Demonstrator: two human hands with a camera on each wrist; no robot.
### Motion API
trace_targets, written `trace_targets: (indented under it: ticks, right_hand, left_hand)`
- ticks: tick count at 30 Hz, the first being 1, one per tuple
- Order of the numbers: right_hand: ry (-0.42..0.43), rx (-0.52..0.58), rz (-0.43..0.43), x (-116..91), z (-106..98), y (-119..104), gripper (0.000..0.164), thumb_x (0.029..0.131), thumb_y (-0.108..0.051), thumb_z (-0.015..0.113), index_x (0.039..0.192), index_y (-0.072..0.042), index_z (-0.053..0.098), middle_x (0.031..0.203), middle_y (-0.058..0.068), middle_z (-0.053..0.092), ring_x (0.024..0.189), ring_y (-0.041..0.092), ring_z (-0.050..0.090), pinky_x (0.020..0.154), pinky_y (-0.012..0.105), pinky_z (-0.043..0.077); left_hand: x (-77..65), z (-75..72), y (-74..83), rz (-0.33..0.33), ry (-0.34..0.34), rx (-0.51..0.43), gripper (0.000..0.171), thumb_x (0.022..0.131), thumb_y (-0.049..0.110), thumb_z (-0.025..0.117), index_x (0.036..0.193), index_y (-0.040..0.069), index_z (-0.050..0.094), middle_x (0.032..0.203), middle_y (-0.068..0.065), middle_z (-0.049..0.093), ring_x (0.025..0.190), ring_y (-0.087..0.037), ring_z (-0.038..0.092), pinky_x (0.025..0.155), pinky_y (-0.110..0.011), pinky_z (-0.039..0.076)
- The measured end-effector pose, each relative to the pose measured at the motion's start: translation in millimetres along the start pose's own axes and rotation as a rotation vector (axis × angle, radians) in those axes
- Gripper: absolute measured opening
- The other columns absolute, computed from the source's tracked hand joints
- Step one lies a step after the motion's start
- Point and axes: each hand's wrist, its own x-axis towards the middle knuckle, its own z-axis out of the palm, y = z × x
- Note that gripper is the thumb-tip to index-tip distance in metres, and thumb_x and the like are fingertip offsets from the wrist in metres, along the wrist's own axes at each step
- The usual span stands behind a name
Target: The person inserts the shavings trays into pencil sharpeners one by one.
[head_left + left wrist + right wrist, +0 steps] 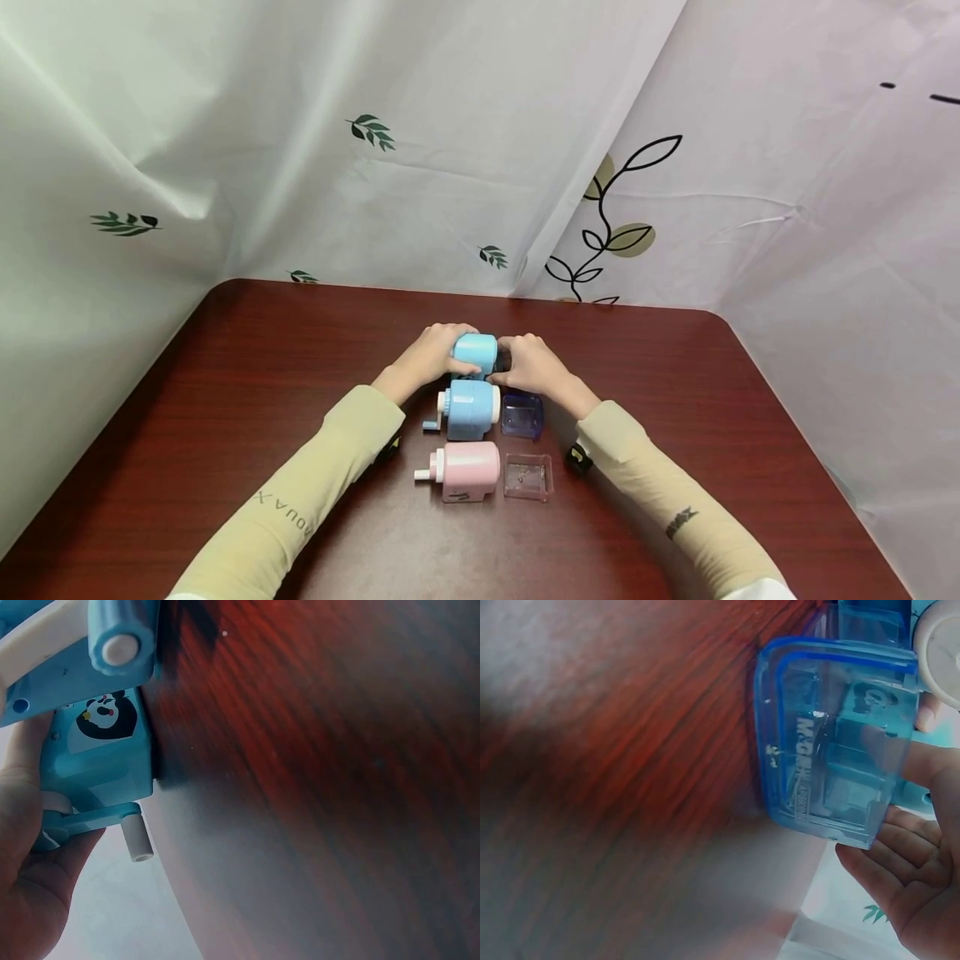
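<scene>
My left hand grips the turquoise crank pencil sharpener, farthest of three in a column. In the left wrist view this sharpener shows a panda sticker, and its crank sits by the palm. On its other side, my right hand pinches a small dark see-through drawer beside the body; the contact is partly hidden. Just nearer stands a blue sharpener with its blue clear drawer lying to its right. That drawer partly covers the right fingers in the right wrist view.
Nearest me stands a pink sharpener, its crank to the left. A clear pink drawer with small bits in it lies at its right. The dark red wooden table ends at a white patterned curtain.
</scene>
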Motion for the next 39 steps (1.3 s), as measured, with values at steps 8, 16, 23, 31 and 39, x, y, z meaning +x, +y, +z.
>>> trace_targets:
  ticks: [8,16,23,31,39]
  right_hand:
    - [-0.029,0.019,0.013,1.7,-1.8,-2.5,0.046,0.069,-0.031,0.077,0.102,-0.003,0.061,0.068,0.001,0.061,0.048,0.007,0.047,0.05,0.022,0.04]
    - [-0.082,0.033,0.013,-1.7,-1.2,-1.0,0.057,0.071,-0.03,0.076,0.114,0.002,0.057,0.072,0.005,0.063,0.05,0.007,0.044,0.05,0.021,0.038]
    - [-0.076,0.078,0.052,-4.4,-2.4,1.8,0.066,0.067,-0.031,0.079,0.121,0.0,0.055,0.079,0.005,0.066,0.062,0.01,0.055,0.057,0.023,0.046]
    - [-0.066,0.171,0.091,-5.9,-3.5,4.0,0.058,0.067,-0.027,0.08,0.113,0.0,0.059,0.096,0.008,0.068,0.085,0.013,0.062,0.072,0.027,0.051]
    - [-0.061,0.199,0.106,-4.4,-1.9,6.0,0.053,0.066,-0.026,0.08,0.109,-0.001,0.062,0.095,0.008,0.068,0.083,0.011,0.063,0.072,0.026,0.051]
  left_hand:
    - [-0.8,-0.3,-1.3,-0.006,0.002,-0.004,0.057,0.072,0.035,0.075,0.117,0.006,0.056,0.101,-0.009,0.062,0.08,-0.018,0.054,0.071,-0.033,0.047]
    - [-2.0,1.8,-0.1,-0.003,-0.001,-0.022,0.057,0.072,0.035,0.076,0.117,0.006,0.056,0.1,-0.008,0.062,0.079,-0.017,0.053,0.069,-0.033,0.047]
    - [-2.0,2.1,-0.9,0.002,-0.006,-0.013,0.057,0.072,0.036,0.075,0.117,0.006,0.056,0.1,-0.008,0.062,0.079,-0.017,0.053,0.071,-0.032,0.047]
    - [-1.4,1.7,-1.9,0.019,0.005,-0.003,0.058,0.072,0.036,0.076,0.117,0.006,0.056,0.101,-0.009,0.062,0.081,-0.018,0.053,0.071,-0.033,0.047]
    - [-0.5,0.6,-1.0,0.019,0.001,-0.012,0.058,0.071,0.036,0.076,0.116,0.005,0.056,0.1,-0.009,0.062,0.08,-0.018,0.054,0.07,-0.033,0.048]
